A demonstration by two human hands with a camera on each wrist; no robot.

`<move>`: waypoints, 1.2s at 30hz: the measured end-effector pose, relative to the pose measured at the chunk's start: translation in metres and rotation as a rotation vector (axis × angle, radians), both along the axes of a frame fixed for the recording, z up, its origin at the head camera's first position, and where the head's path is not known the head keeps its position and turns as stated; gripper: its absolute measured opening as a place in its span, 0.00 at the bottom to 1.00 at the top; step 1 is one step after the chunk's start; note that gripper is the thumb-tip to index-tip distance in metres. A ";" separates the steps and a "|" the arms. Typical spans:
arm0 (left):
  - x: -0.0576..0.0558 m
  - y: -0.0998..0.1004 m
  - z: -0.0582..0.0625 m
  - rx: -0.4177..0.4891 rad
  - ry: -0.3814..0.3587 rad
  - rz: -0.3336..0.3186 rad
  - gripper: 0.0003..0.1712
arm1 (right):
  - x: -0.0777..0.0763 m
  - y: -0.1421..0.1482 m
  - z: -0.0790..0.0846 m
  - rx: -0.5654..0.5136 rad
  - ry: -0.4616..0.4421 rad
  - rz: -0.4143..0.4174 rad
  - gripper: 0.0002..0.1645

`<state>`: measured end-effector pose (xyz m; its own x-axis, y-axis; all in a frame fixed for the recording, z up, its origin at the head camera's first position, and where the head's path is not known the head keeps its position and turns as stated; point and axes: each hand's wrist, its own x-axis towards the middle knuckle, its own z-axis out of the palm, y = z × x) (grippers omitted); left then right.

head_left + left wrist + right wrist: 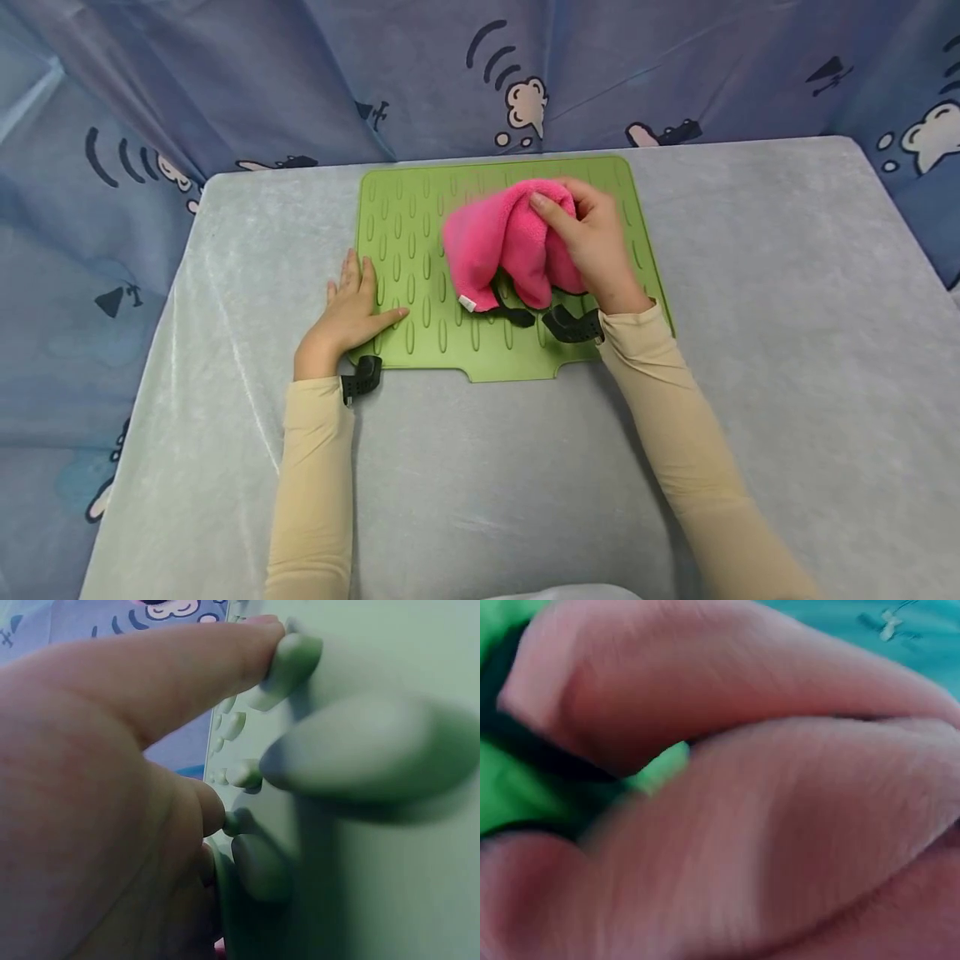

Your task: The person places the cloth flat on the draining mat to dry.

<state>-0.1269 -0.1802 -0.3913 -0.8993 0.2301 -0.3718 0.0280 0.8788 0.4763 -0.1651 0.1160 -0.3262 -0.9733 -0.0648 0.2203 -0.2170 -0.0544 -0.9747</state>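
A green mat (408, 337) with raised oval bumps lies on the table. Over its left edge, my left hand (347, 315) rests with fingers straight and thumb spread onto the bumps. In the left wrist view that hand (97, 772) has its thumb tip right at a bump on the mat (420, 877). My right hand (596, 242) pinches a fuzzy pink cloth (480, 242) between thumb and fingers above the mat's right half. The cloth hangs in folds, a small white tag (467, 303) at its lower left corner. Blurred folds and green gaps fill the right wrist view.
The mat sits near the back of a grey covered table (787, 350). A blue patterned curtain (420, 75) hangs behind and along the sides. Black straps (362, 377) are on both wrists, over beige sleeves (315, 483).
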 end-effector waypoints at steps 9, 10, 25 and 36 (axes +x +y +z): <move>-0.001 0.000 0.001 0.001 0.005 0.002 0.55 | -0.004 0.016 -0.036 0.425 -0.101 0.368 0.08; -0.001 0.000 0.001 0.001 0.006 0.002 0.55 | -0.005 0.017 -0.039 0.447 -0.103 0.385 0.08; 0.001 0.000 0.005 0.020 -0.002 -0.002 0.54 | -0.003 0.018 -0.041 0.613 -0.040 0.556 0.06; -0.001 0.006 0.031 0.185 0.190 0.059 0.27 | -0.015 0.052 -0.009 0.461 -0.139 0.373 0.16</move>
<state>-0.1280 -0.1744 -0.3603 -0.9628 0.2233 -0.1519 0.0831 0.7800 0.6203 -0.1796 0.1682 -0.3357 -0.8840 -0.4658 -0.0389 -0.1338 0.3318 -0.9338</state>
